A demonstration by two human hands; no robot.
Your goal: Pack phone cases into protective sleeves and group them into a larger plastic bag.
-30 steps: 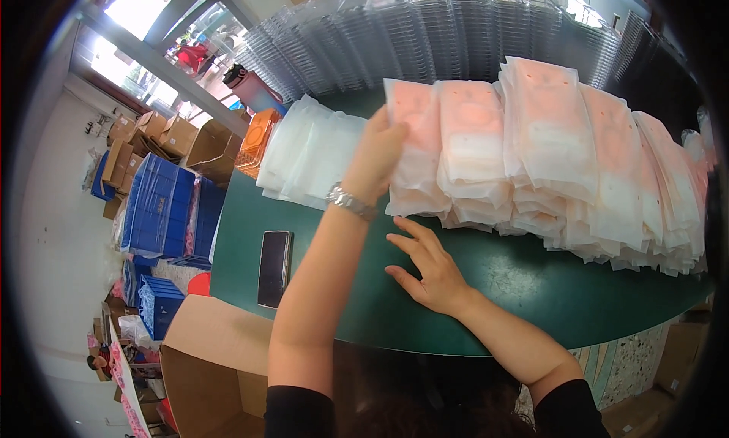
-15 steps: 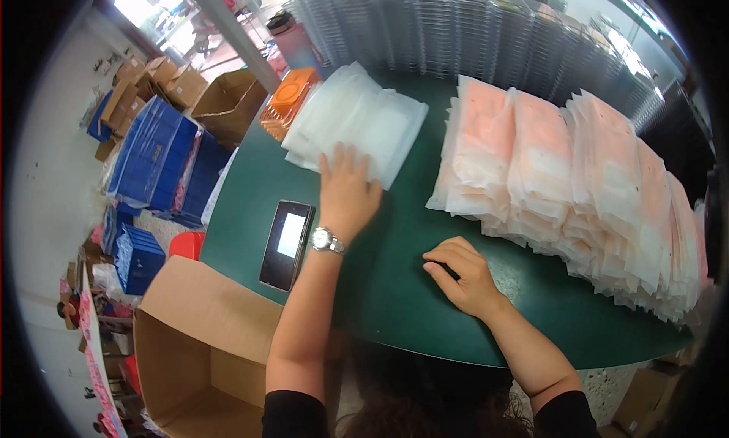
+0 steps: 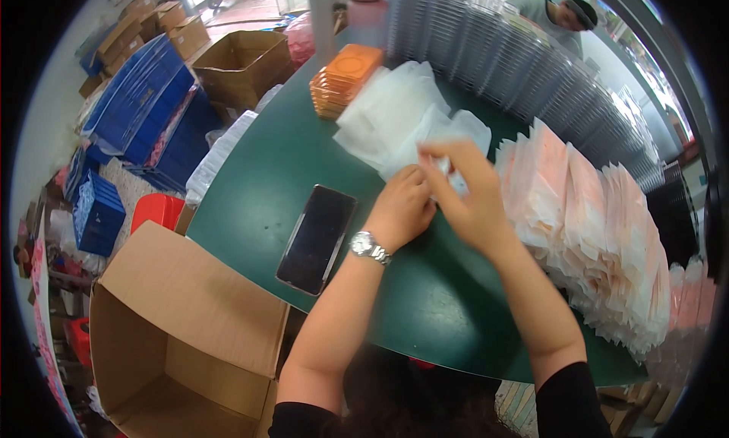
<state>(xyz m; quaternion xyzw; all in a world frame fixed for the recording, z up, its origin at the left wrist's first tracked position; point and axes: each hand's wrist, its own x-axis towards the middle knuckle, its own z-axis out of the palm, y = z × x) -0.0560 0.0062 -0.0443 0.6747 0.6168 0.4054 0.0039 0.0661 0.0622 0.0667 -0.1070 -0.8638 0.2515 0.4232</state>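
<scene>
Translucent white plastic bags [image 3: 391, 107] lie in a loose pile on the green table. My left hand [image 3: 404, 206], with a silver watch on its wrist, is closed at the near edge of a plastic bag [image 3: 456, 130] lifted at the pile's right side. My right hand [image 3: 472, 195] reaches in from the right, its fingertips and thumb drawn together at the same bag's edge, slightly blurred. Part of the bag shows between its thumb and fingers. A dark-screened phone [image 3: 317, 239] lies left of my left wrist.
Filled bags with orange-pink contents [image 3: 585, 218] stand in rows at right. Stacked clear plastic trays [image 3: 486, 50] line the back, with a person [image 3: 550, 20] beyond. Orange containers [image 3: 345, 77] sit left of the pile. An open cardboard box [image 3: 190, 301] stands at lower left, blue crates [image 3: 137, 96] farther off.
My right hand has moved up and left from the table to the bags, meeting my left hand. The left hand has closed on a bag's edge. The phone screen has gone dark; the view has shifted.
</scene>
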